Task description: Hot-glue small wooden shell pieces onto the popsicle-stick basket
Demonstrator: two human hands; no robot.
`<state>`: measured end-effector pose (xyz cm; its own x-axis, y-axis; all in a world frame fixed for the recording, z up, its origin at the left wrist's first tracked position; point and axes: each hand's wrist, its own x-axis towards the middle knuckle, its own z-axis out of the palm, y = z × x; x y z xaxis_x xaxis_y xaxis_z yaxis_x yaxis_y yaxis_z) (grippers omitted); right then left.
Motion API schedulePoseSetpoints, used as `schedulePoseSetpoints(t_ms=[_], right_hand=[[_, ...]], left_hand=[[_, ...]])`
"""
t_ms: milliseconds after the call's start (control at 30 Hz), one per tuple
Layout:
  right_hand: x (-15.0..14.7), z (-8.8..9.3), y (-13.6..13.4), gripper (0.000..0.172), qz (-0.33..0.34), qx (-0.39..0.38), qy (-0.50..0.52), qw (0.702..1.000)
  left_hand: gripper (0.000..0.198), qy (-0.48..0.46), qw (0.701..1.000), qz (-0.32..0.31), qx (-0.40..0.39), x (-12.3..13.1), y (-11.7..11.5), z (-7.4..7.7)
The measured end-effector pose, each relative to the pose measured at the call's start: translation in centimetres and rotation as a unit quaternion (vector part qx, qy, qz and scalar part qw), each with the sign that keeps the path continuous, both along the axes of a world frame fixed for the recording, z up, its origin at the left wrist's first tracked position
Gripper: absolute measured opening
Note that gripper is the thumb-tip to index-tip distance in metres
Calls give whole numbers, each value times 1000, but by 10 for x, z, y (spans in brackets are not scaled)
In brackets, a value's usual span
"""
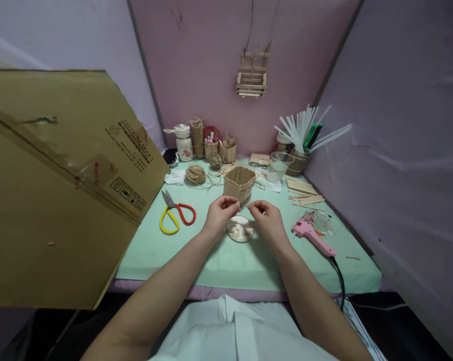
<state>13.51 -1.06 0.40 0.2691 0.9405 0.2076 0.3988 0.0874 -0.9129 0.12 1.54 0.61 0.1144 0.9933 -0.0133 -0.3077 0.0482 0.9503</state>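
Observation:
My left hand (219,213) and my right hand (268,219) are both pinched shut over a small round white dish (240,229) on the green mat. What the fingertips hold is too small to make out. Just beyond the fingers stands a small box of wooden sticks (239,183), open at the top. The left fingertips nearly touch its front wall.
Yellow and red scissors (175,214) lie left of my hands, a pink glue gun (312,235) with a black cord lies to the right. A big cardboard box (57,185) leans at the left. Twine (195,174), jars, a plastic cup (279,165), loose sticks (303,192) and white straws (303,128) fill the back.

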Motion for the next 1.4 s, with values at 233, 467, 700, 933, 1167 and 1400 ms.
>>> schedulePoseSetpoints(t_ms=[233,467,700,933,1167,1400], right_hand=[[-18,9,1,19,16,-10,302,953],[-24,5,1,18,5,-19,341,940],[-26,0,1,21,-4,-14,344,939],[-27,-2,0,21,-5,-9,344,939],[-27,-5,-2,22,-5,-5,327,945],[-27,-5,-2,21,-7,-5,342,940]], left_hand=[[39,-80,997,4,-5,8,-11,2],[43,-86,996,14,-17,8,-11,2],[44,-84,996,13,-29,8,-12,4],[41,-76,997,13,-30,9,-12,5],[39,-80,995,-13,-58,7,-13,6],[39,-104,991,-32,-81,5,-12,3]])
